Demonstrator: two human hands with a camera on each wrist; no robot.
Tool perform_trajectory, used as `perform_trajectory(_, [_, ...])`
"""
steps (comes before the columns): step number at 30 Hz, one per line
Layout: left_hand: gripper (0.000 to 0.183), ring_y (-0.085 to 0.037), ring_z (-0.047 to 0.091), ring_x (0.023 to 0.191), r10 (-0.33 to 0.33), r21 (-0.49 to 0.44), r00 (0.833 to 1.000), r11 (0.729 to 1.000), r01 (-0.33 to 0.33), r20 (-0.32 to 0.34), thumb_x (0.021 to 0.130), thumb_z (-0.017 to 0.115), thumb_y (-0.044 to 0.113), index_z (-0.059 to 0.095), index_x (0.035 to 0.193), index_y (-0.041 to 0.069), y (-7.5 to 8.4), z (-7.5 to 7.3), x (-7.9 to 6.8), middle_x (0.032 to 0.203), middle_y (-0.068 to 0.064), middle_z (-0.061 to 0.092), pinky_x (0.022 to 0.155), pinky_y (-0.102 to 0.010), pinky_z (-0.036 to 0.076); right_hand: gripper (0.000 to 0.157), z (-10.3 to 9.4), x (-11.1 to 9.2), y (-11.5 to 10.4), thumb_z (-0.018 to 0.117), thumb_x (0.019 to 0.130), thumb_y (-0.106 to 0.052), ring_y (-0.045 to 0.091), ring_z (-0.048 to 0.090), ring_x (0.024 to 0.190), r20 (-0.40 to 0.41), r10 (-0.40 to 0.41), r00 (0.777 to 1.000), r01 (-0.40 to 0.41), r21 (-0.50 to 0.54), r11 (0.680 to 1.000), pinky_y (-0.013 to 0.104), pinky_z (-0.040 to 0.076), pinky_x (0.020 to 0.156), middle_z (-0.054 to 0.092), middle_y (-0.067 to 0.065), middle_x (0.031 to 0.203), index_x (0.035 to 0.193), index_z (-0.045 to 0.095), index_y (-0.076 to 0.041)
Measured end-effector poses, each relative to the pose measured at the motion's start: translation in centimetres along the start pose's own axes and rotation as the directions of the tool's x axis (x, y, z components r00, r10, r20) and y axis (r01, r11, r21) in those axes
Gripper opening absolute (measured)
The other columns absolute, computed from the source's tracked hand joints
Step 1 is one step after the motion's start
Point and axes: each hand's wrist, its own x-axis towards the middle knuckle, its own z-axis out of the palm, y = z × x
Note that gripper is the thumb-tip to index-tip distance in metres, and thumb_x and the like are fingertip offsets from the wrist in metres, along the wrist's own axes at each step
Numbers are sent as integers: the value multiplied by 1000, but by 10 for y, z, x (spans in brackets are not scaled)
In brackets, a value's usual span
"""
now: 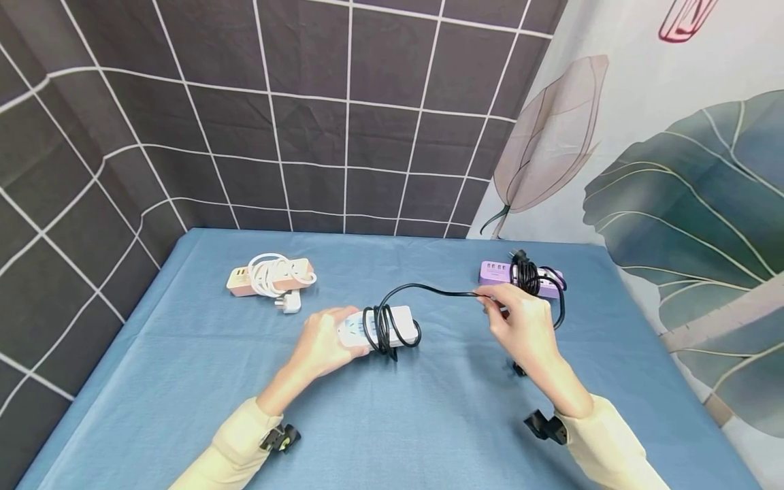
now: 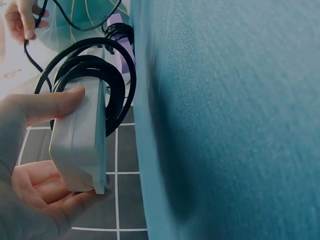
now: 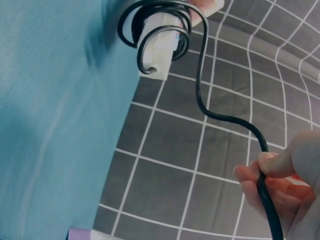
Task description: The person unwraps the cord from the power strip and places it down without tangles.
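Observation:
My left hand (image 1: 327,344) grips one end of a white power strip (image 1: 403,325), thumb on one face and fingers under the other in the left wrist view. Several loops of black power cord (image 2: 120,85) are wound round the strip's middle. From those loops a free length of cord arcs across to my right hand (image 1: 520,320), which pinches it between thumb and fingertips. Past that pinch the cord (image 3: 269,207) runs on, and a black plug (image 1: 519,369) shows low beside the right wrist.
At the back left of the blue-covered table (image 1: 380,429) lies a pink and yellow power strip (image 1: 241,280) with white cord wound round it. A purple power strip (image 1: 493,272) with bundled black cord lies at the back right, partly behind my right hand. Curtains (image 1: 312,129) hang behind.

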Motion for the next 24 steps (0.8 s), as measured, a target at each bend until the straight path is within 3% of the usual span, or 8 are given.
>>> perform_trajectory(8, [65, -34, 64, 107, -7, -9, 1000, 1000, 7, -24, 57, 88, 24, 67, 115, 5, -3, -1, 1, 116, -17, 68, 91, -48, 48, 21, -10, -6, -2, 74, 74, 6, 4, 55, 54, -33, -23, 999, 23, 6, 1000, 16, 45, 50, 71, -2, 75, 85, 75, -12])
perform_trajectory(24, [59, -29, 66, 96, -10, 15, 995, 1000, 11, -101, 58, 88, 26, 69, 111, 7, -9, -2, 6, 109, -13, 71, 82, -43, 49, 24, -25, -23, 4, 75, 72, 7, 5, 58, 52, 13, -6, 1000, 6, -14, 1000, 16, 47, 50, 71, -1, 73, 86, 75, -11])
